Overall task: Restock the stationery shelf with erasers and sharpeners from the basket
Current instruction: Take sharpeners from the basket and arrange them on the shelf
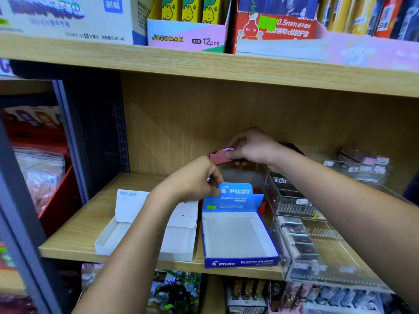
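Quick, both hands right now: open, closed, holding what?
Left hand: pinches the blue Pilot box by its back flap.
Right hand: grips a red box above the shelf.

— Where is there room to reach in?
— Above the blue Pilot box [238, 239]; its tray is empty and open on top; the white box [145, 230] beside it is open too.
— What blocks the way?
— The clear plastic case [317, 234] fills the right side; the top shelf board [204, 69] hangs low overhead; the wooden back wall [181, 123] stops you behind.
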`<state>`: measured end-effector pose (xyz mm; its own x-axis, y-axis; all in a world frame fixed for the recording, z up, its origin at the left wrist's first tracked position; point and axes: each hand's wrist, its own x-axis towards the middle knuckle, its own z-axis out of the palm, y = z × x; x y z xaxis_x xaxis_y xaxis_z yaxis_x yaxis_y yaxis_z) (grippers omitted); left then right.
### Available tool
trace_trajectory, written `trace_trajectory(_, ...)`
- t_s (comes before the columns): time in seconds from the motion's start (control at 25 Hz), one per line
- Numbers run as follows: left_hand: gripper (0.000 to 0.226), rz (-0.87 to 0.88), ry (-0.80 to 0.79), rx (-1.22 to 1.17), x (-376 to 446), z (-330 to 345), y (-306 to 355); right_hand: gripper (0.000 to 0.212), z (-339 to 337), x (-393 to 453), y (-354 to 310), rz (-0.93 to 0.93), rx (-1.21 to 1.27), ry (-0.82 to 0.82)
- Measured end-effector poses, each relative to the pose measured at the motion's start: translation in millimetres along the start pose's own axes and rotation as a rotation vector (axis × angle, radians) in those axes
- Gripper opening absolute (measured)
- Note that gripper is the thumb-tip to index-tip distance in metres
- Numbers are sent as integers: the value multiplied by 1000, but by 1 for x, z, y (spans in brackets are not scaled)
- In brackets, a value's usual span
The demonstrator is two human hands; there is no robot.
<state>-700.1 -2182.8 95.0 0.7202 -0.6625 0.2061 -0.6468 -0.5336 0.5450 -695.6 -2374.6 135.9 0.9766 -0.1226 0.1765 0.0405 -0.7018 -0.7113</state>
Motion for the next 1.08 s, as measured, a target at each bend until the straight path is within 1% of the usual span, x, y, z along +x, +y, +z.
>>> trace_trajectory(0.12,6,26,-45,14,-7,-4,1,18,0,-2,0,-12,-42,-27)
trace_trajectory(0.28,8,29,-96,12,-14,-7,1,26,2,-1,0,-56,-298,-53)
trace_trajectory(0.32,9,24,-63,-18,-15,-10,0,29,3,-1,-1,-68,-368,-54)
trace_trajectory(0.36,11,11,12,-55,-14,-13,-3,32,3,-1,-1,-80,-428,-56)
trace_trajectory(0.4,11,-9,125,-66,-12,-15,-8,35,4,0,-1,-91,-475,-58)
trace_trajectory(0.48,12,-68,361,56,-4,-18,-21,35,7,2,1,-97,-509,-76)
trace_trajectory(0.52,12,-101,423,134,0,-17,-27,34,9,3,1,-95,-485,-96)
trace_trajectory(0.56,12,-132,442,189,6,-15,-33,34,11,5,0,-93,-448,-122)
trace_trajectory(0.72,16,-248,366,308,19,-8,-44,34,19,10,0,-112,-395,-228)
trace_trajectory(0.88,13,-240,291,280,24,-6,-49,31,25,14,2,-150,-434,-291)
trace_trajectory(1.0,11,-235,286,243,24,-7,-51,31,26,19,-5,-185,-478,-305)
trace_trajectory(1.08,11,-229,296,234,23,-6,-52,33,26,21,-9,-190,-529,-281)
